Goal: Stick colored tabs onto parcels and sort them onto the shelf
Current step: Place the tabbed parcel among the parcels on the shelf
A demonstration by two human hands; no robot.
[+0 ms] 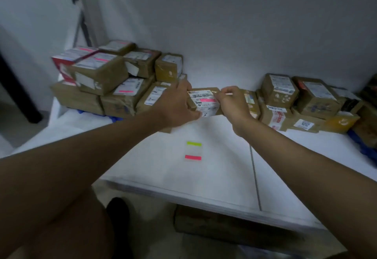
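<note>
Small brown cardboard parcel (204,101), taped, white paper label with pink tab (207,100), held above the white table (214,177): left hand (175,105) clasps its left end, right hand (232,103) pinches its upper right edge. Strips of yellow-green tabs (194,144) and pink tabs (193,157) lie flat below; boxy parcel stacks (106,79) flank.

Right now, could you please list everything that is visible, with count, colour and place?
held parcel: one, brown with white label and pink tab, centre, between both hands
tab sheet: one, a yellow-green and a pink strip, on the white table, nearer than the held parcel
left pile: many brown parcels, several with pink tabs, stacked at back left
right pile: many brown parcels, no tabs visible, back right
box under table: one, brown, on the floor
left hand: gripping the held parcel's left side
right hand: on its right side
</note>
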